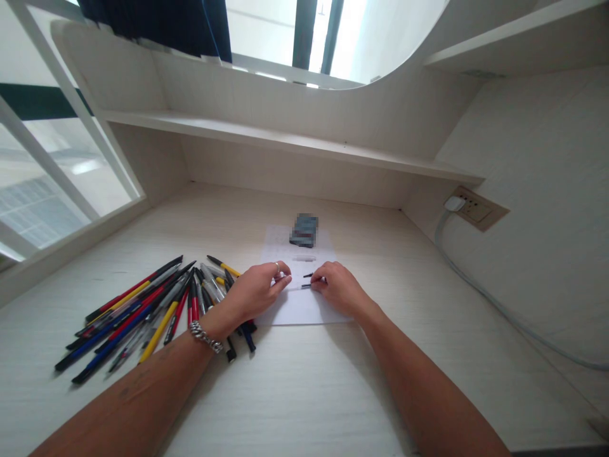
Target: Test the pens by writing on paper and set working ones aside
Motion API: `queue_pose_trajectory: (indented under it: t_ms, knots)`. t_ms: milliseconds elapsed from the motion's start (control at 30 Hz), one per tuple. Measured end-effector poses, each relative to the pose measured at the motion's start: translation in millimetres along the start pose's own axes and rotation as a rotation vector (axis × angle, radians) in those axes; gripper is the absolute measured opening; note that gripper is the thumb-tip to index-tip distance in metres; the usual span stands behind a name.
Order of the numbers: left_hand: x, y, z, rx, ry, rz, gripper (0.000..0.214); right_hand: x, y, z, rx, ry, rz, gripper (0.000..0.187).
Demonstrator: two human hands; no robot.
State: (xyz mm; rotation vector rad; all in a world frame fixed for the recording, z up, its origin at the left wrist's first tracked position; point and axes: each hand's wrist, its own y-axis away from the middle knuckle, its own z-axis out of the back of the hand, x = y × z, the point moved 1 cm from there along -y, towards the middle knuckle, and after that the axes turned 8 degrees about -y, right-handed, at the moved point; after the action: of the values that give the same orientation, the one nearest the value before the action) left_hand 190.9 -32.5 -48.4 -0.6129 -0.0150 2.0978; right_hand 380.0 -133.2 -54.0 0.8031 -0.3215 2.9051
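Over a white sheet of paper (299,308) on the desk, my left hand (257,291) and my right hand (335,289) meet. Both are closed in a pinch on a thin pen part (304,286) that spans the gap between them. A second small dark piece (307,275) lies just above it on the paper. The left hand wears a ring, and a metal bracelet (205,336) sits on its wrist. To the left of that wrist lies a heap of several pens (143,311) in red, blue, yellow and black.
A blurred dark object (304,230) rests at the paper's far end, with a clear piece (304,258) below it. A shelf (285,143) overhangs the desk's back. On the right wall a plug (454,204) sits in a socket, its grey cable (499,308) trailing along the desk.
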Motion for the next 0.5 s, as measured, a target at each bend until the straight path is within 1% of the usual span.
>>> queue_pose_trajectory:
  t_ms: [167, 267, 333, 400, 500]
  knots:
    - [-1.2, -0.1, 1.1, -0.005, 0.015, 0.003, 0.023, -5.8, -10.4, -4.1, -0.174, 0.075, -0.046, 0.017]
    - [-1.0, 0.0, 0.1, 0.0, 0.021, 0.007, 0.024, -9.6, -15.2, -8.3, -0.185, 0.148, -0.056, 0.019]
    - [-0.7, 0.2, -0.8, -0.002, 0.025, 0.004, 0.024, -10.2, -15.9, -10.0, -0.187, 0.15, -0.059, 0.019]
    - [-0.6, 0.3, -1.3, -0.006, 0.031, 0.001, 0.024, -7.9, -14.2, -10.2, -0.214, 0.099, -0.045, 0.019]
    - [-1.2, 0.1, -1.3, -0.002, 0.039, 0.002, 0.024, 1.3, -8.5, -10.0, -0.224, -0.099, 0.055, 0.019]
